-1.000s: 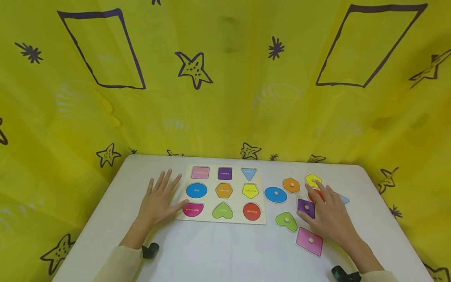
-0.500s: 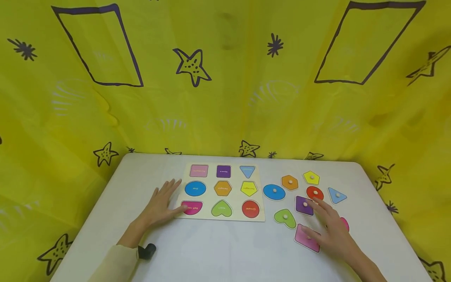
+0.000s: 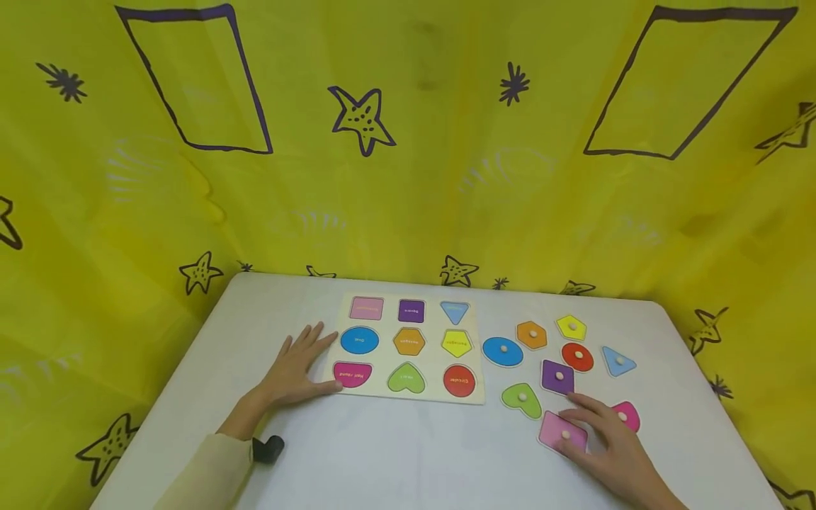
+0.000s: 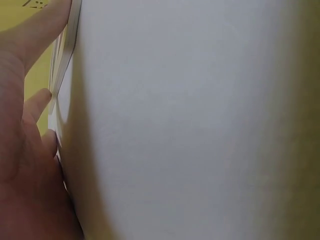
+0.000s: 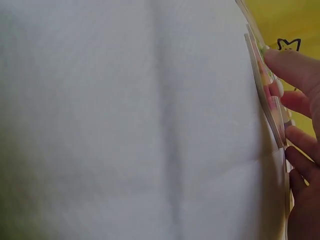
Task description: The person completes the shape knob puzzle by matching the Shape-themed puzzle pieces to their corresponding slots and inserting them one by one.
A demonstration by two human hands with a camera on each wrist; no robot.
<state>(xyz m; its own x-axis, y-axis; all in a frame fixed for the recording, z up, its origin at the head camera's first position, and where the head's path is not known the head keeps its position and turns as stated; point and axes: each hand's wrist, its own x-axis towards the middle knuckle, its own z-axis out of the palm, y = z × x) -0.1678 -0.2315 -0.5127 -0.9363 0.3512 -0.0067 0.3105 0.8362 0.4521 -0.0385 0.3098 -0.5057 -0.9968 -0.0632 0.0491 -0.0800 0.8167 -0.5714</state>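
My left hand (image 3: 290,372) lies spread at the left edge of a cream shape puzzle board (image 3: 433,397), its thumb and fingertips at the rim. Printed on the board are coloured shapes with words. My right hand (image 3: 612,446) is over a pink rectangle piece (image 3: 550,429) with a round knob (image 3: 565,434). Thumb and index finger stand on either side of that knob, apart from each other. In the right wrist view the pink piece (image 5: 262,85) appears edge-on beside the fingers. A magenta half-round piece (image 3: 631,416) is partly hidden behind this hand.
Around the right hand lie a purple square (image 3: 550,381), a green heart (image 3: 515,398), a red circle (image 3: 570,361) and a light blue triangle (image 3: 615,368). Farther back are a blue oval (image 3: 494,354), an orange hexagon (image 3: 525,341) and a yellow pentagon (image 3: 564,327). A yellow curtain (image 3: 408,205) hangs behind the white table (image 3: 382,460).
My right hand has moved toward me, from over the red circle and purple square to the pink rectangle. The left hand stays at the board's left edge, its thumb drawn back to the rim.
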